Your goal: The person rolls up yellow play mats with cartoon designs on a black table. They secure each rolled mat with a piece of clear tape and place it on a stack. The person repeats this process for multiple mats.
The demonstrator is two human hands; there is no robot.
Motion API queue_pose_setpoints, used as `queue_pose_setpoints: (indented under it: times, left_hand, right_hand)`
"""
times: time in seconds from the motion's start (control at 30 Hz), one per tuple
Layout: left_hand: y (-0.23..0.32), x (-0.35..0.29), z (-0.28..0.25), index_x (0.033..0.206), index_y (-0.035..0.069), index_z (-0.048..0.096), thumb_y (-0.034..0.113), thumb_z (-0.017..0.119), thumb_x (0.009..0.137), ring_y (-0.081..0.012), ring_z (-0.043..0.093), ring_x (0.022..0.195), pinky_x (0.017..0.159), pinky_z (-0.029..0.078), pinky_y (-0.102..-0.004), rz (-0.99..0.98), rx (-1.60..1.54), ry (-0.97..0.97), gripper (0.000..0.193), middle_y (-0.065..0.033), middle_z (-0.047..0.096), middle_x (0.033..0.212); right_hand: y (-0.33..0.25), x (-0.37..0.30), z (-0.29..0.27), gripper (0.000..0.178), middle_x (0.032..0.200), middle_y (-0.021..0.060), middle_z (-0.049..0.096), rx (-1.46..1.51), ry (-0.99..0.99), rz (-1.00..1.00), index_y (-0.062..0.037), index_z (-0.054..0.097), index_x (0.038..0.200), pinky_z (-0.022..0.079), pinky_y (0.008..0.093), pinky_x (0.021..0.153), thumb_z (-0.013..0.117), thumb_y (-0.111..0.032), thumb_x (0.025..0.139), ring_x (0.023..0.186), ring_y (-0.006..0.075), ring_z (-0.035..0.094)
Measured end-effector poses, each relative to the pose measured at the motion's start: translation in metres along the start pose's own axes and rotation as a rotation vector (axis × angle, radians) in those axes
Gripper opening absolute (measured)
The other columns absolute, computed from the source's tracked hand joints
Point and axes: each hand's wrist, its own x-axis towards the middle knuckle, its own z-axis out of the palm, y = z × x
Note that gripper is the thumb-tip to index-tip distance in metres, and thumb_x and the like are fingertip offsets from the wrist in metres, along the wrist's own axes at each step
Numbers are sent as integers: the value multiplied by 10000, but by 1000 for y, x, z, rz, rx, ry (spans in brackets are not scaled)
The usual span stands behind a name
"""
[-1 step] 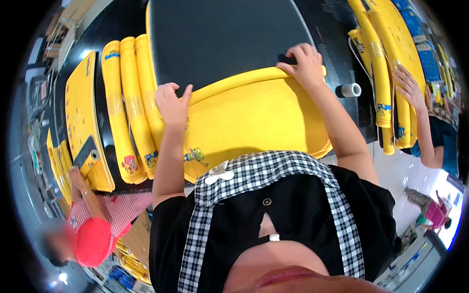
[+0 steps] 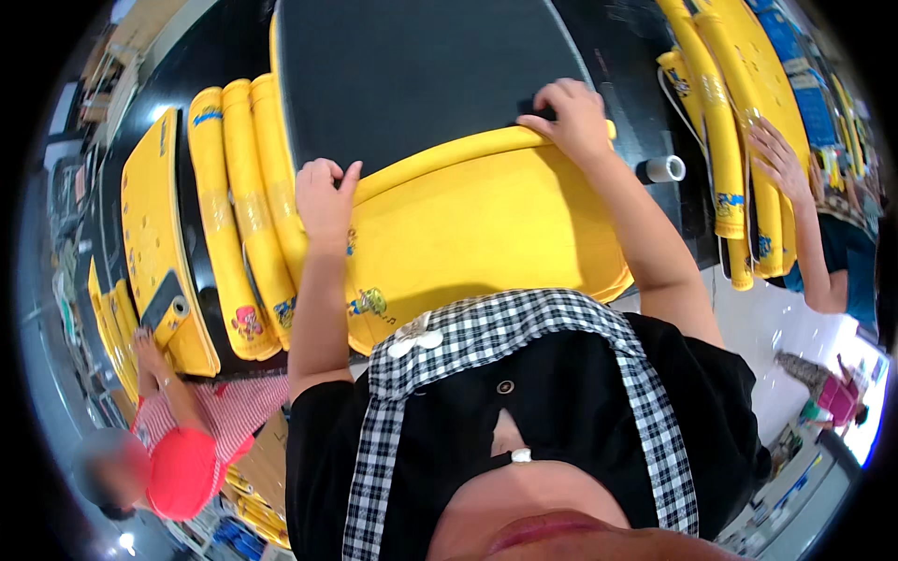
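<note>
A yellow mat [image 2: 486, 215] lies in front of me with small cartoon prints near its left side. Along its far edge runs a thick rolled or folded strip, and a smooth black sheet [image 2: 421, 75] spreads beyond it. At the left end of that edge is my left hand [image 2: 325, 198], its fingers curled in at the mat and the thumb raised. My right hand [image 2: 572, 120] grips the edge's right end, thumb on the near side and fingers bent over. The undersides of both hands' grips are hidden.
Left of me stand several rolled yellow mats [image 2: 224, 224] and a flat yellow mat [image 2: 150, 224]. A tape roll [image 2: 662, 169] lies to the right, near more rolled mats [image 2: 720, 122] touched by a co-worker's hand [image 2: 781, 159]. Another person [image 2: 182, 467] works at the lower left.
The view has shifted slightly, and my right hand sits a little farther left in it. Both hands keep their places at the mat's edge.
</note>
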Motion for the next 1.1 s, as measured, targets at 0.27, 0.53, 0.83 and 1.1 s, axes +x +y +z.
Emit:
queue_pose_setpoints:
  times: [0.27, 0.53, 0.83, 1.1]
  left_hand:
    - [23, -45, -6, 909, 58, 642, 225, 774, 880, -347, 610, 882, 761, 484, -462, 271, 68, 116, 215, -122, 655, 937]
    - [-6, 35, 10, 1068, 47, 680, 227, 801, 835, -344, 619, 978, 879, 479, -456, 199, 35, 98, 318, -122, 672, 1021]
    - [27, 49, 18, 1044, 104, 715, 355, 793, 838, -310, 575, 989, 897, 478, -429, 311, -107, -122, 334, -69, 609, 1016]
    - [38, 83, 9, 1130, 109, 641, 332, 812, 815, -340, 555, 1035, 960, 433, -455, 412, -39, 16, 422, -111, 589, 1086]
  right_hand:
    - [-34, -48, -4, 334, 1021, 62, 630, -94, 3, 49, -113, 638, 941, 432, 438, 896, 717, -433, 884, 1011, 274, 584]
    - [-4, 38, 17, 346, 965, 30, 607, -58, -59, 56, -131, 640, 912, 432, 397, 890, 715, -468, 890, 992, 250, 583]
    - [-18, 58, 10, 233, 891, 44, 618, -16, -49, 129, -122, 654, 853, 455, 406, 850, 739, -337, 885, 929, 280, 591]
    - [-27, 93, 19, 342, 929, 58, 629, -34, -137, 142, -129, 689, 945, 446, 425, 889, 665, -469, 917, 971, 264, 616]
